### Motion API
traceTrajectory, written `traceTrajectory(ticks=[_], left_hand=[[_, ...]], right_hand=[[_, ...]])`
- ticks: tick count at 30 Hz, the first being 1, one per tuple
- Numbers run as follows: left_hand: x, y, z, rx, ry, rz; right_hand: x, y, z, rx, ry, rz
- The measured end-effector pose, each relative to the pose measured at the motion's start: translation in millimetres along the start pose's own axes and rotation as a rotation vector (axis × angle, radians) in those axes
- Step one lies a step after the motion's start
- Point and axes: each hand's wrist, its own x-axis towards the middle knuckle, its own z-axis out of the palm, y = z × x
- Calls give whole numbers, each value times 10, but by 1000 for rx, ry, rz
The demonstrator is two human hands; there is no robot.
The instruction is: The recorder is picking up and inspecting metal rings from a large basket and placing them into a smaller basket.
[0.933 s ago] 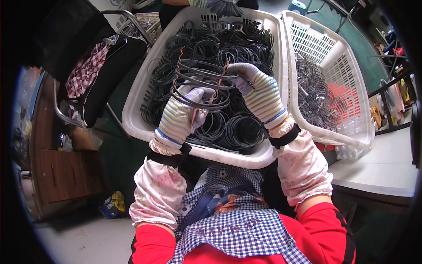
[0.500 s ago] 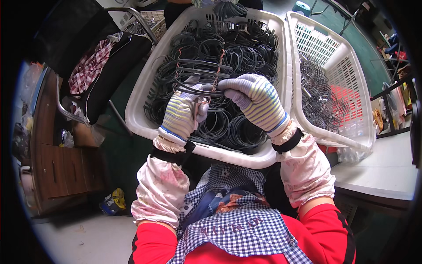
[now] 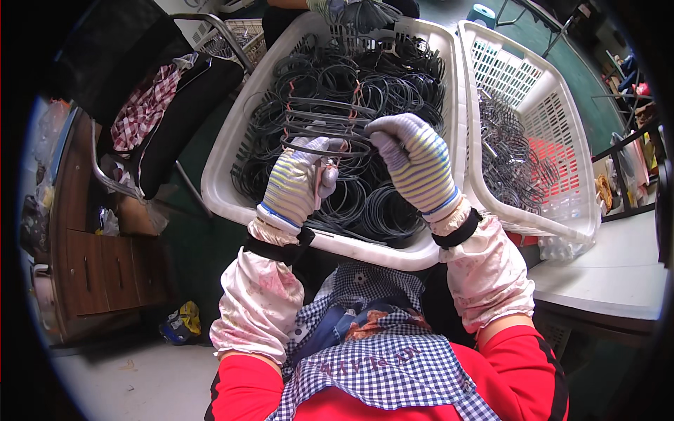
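My left hand [image 3: 295, 179], in a striped knit glove, grips the near-left side of a set of thin black rings [image 3: 326, 151]. Orange-brown strands [image 3: 357, 91] run along both sides of these rings and tie them in a row leading away from me. A coppery end shows by the left fingers. My right hand [image 3: 415, 158], gloved alike, has its fingers curled together at the right edge of the rings; what lies in them is hidden. Below both hands, a white plastic basket [image 3: 223, 179] holds a pile of coiled black rings [image 3: 393, 214].
To the right stands another white basket [image 3: 572, 151] with thin dark wire rings [image 3: 509, 151] and something red in it. Beyond my basket, another person's gloved hand [image 3: 330, 8] holds a dark bundle [image 3: 365, 15]. A black chair [image 3: 186, 105] with a checked cloth stands left, above a brown cabinet [image 3: 105, 270].
My right hand has shifted slightly right, away from the rings' middle. The tied rings sit more openly spread, their front ring showing more. My left hand stays nearly in place.
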Motion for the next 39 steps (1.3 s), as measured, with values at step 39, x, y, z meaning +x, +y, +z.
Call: traceTrajectory(ticks=[39], left_hand=[[-123, 203, -106, -35, 168, 140]], right_hand=[[14, 608, -21, 550, -484, 697]])
